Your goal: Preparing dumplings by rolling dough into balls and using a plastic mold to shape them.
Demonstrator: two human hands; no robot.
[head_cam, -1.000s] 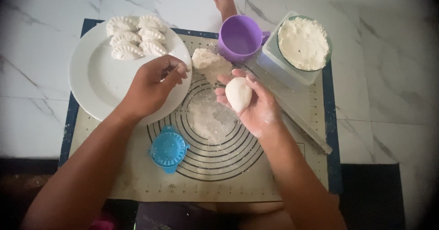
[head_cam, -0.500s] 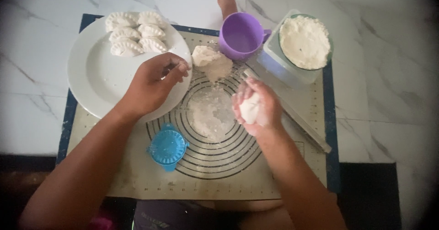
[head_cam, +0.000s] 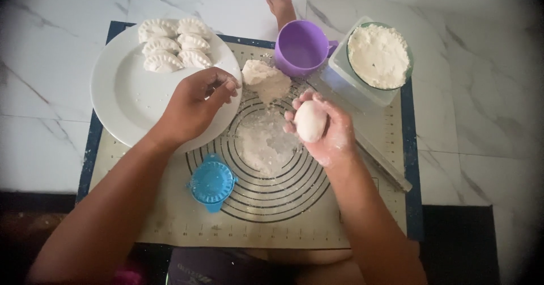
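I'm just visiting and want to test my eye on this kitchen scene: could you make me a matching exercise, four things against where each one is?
Things:
1. dough ball
2. folded dumplings
3. blue dumpling press
4. purple cup

Places:
A. near edge of the mat, beside the left forearm
B. in the right hand
C. far edge of the white plate
D. far side of the mat, next to the flour container

Pairs: 1-B, 2-C, 3-A, 4-D
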